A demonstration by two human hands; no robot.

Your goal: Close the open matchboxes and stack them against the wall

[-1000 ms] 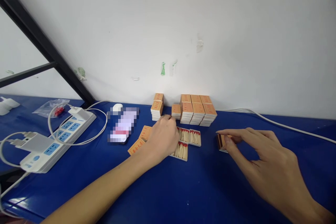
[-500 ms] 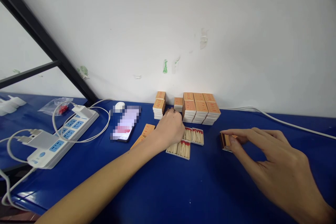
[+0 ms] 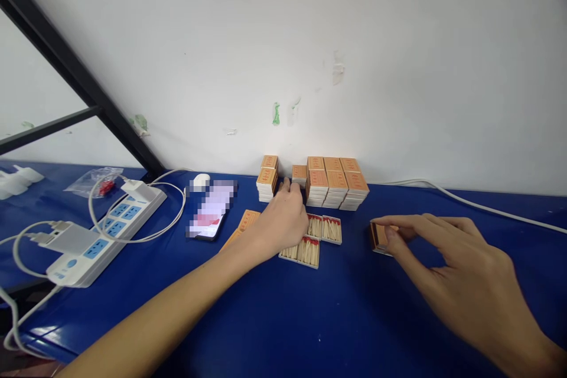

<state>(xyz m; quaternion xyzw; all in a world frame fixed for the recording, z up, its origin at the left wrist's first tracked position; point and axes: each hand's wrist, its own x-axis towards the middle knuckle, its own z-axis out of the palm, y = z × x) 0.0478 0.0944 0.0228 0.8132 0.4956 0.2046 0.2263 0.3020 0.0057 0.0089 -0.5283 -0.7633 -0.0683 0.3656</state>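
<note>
Left hand (image 3: 284, 215) reaches far, knuckles up, grip hidden from me; right hand (image 3: 460, 274) arches, thumb and forefinger narrowly pinching a matchbox (image 3: 380, 237).

I see the left forearm (image 3: 186, 304) stretched forward, left hand (image 3: 284, 217) palm-down, fingers (image 3: 295, 190) pointing away; the right hand (image 3: 463, 269) arches, thumb (image 3: 405, 251) opposing forefinger (image 3: 401, 222).

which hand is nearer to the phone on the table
Left. The left hand is right of the phone, by the middle matchbox stack; the right hand is much farther right, at a separate matchbox.
</note>
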